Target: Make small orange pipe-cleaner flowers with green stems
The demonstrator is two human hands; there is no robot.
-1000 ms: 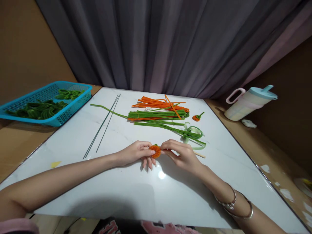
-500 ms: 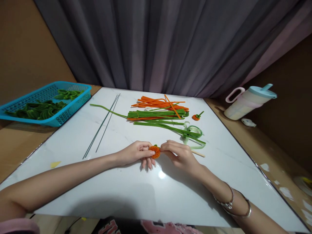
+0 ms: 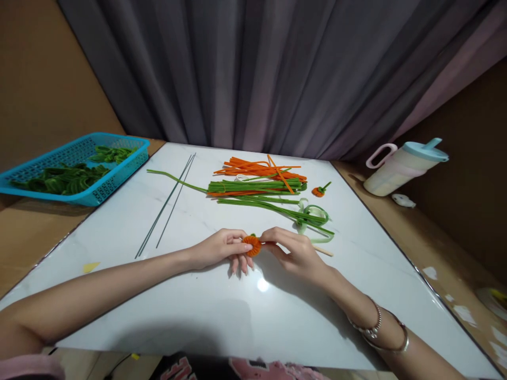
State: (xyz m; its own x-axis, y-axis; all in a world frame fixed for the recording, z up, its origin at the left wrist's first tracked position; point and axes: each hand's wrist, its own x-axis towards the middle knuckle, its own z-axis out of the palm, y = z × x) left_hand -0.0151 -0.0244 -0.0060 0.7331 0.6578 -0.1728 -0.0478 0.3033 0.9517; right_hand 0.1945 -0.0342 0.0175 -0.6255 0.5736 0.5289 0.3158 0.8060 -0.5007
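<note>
**A:** Any writing you can read from your end?

**B:** I see none legible; there are pink marks on dark cloth at the bottom edge, but I cannot make them out. Biggest thing on my screen is the grey curtain (image 3: 253, 74) across the back, with brown wall on either side. Below it lies the white marble-look tabletop (image 3: 222, 316), glossy, resting on a wooden surface.

**A:** Containers?

**B:** A blue plastic basket (image 3: 114, 177) sits off the far left corner, holding green pipe-cleaner leaves (image 3: 63, 178). On the right, a pale tumbler (image 3: 400, 168) with a teal lid and pink handle lies tilted. Mid-table I see a bundle of green pipe cleaners (image 3: 257, 186), orange pipe cleaners (image 3: 257, 168) just behind, two thin dark wires (image 3: 166, 205) to the left, and a small finished orange flower (image 3: 319, 190) on the right.

**A:** And the hands?

**B:** My left hand (image 3: 222, 249) and right hand (image 3: 295, 250) both pinch one small orange pipe-cleaner coil (image 3: 252, 245), fingertips closed narrowly on it from either side, near the table's middle, just above the surface.
</note>
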